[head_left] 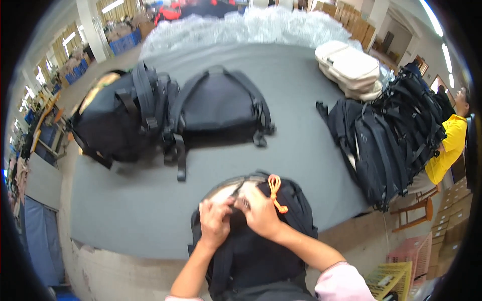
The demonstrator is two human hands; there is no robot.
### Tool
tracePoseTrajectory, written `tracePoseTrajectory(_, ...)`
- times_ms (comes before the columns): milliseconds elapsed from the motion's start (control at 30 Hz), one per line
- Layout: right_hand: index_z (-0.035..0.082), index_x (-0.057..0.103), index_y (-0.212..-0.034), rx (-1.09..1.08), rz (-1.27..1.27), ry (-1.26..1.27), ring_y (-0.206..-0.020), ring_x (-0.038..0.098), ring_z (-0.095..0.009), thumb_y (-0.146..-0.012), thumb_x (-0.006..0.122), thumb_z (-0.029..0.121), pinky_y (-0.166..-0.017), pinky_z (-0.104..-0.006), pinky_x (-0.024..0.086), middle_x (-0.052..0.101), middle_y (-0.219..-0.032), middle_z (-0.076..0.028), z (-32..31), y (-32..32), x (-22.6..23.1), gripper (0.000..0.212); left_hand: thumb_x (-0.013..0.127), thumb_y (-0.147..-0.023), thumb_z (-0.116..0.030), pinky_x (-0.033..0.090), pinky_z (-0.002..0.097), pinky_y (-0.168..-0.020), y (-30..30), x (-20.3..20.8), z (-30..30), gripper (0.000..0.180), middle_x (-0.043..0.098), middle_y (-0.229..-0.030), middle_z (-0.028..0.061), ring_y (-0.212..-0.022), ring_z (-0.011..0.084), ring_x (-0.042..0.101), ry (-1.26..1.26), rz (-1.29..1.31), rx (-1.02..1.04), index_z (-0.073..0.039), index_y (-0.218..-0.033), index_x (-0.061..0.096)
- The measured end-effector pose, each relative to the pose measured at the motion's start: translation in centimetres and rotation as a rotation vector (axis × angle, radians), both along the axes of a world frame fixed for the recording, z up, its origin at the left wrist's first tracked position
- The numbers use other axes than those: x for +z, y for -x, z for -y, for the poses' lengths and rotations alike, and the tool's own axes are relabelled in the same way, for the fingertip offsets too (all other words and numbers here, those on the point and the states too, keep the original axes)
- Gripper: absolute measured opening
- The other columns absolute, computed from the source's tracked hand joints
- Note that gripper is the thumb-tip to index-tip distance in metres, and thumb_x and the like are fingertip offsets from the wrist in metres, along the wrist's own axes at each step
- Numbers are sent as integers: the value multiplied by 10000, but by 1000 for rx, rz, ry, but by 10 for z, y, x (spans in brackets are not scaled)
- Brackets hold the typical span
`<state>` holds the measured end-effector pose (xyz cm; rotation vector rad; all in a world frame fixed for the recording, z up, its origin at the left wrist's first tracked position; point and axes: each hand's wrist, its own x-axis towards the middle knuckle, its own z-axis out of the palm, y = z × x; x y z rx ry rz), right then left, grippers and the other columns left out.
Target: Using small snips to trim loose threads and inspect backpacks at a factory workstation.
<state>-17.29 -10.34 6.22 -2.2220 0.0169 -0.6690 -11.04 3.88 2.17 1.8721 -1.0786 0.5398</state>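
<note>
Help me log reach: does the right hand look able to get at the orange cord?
Probably yes: the orange cord lies uncovered beside the right hand, though that hand is busy at the black backpack.

Bright ceiling tubes [446,56], fisheye-bent edges

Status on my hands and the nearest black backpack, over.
Left hand, right hand: close together at top of black backpack, grip unclear. Pale material showing. Orange cord beside right hand, apparently not blocking.

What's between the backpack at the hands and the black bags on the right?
A stretch of grey tabletop, seen in the head view, separates the backpack from the black bags.
</note>
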Motion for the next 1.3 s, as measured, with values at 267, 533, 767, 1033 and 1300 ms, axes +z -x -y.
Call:
tracePoseTrajectory(267,30,539,-1032,-49,-238,7,-716,601,-242,-745,732,104,-616,-321,483,542,-889,-90,26,22,34,354,642,-609,92,352,311,-679,-16,2,10,295,680,-1025,6,-755,201,510,63,-13,-9,-84,-799,501)
tracePoseTrajectory(533,46,613,-885,23,-194,276,-604,564,-218,-717,715,70,-532,-318,442,507,-794,-63,38,29,29,199,635,-595,119,362,309,-698,-10,-5,5,333,679,-1035,38,-757,200,508,37,-51,-13,-82,-821,496)
tracePoseTrajectory(767,55,608,-854,110,-196,320,-586,576,-219,-701,730,88,-519,-324,439,510,-790,-57,32,17,29,199,624,-584,146,380,313,-715,-10,-6,4,378,679,-1041,65,-770,216,515,33,-52,-27,-82,-855,490)
tracePoseTrajectory(1033,67,635,-864,135,-212,341,-565,528,-203,-701,733,81,-507,-319,406,503,-736,-47,35,9,33,191,623,-582,144,379,314,-708,-13,-7,4,384,678,-1040,61,-772,213,516,33,-47,-23,-86,-857,487)
tracePoseTrajectory(1300,59,608,-863,175,-248,354,-611,578,-219,-704,732,100,-525,-323,441,515,-798,-53,43,7,33,206,649,-604,79,348,296,-684,-13,-8,7,281,678,-1035,0,-724,172,510,69,-46,-1,-90,-791,525)
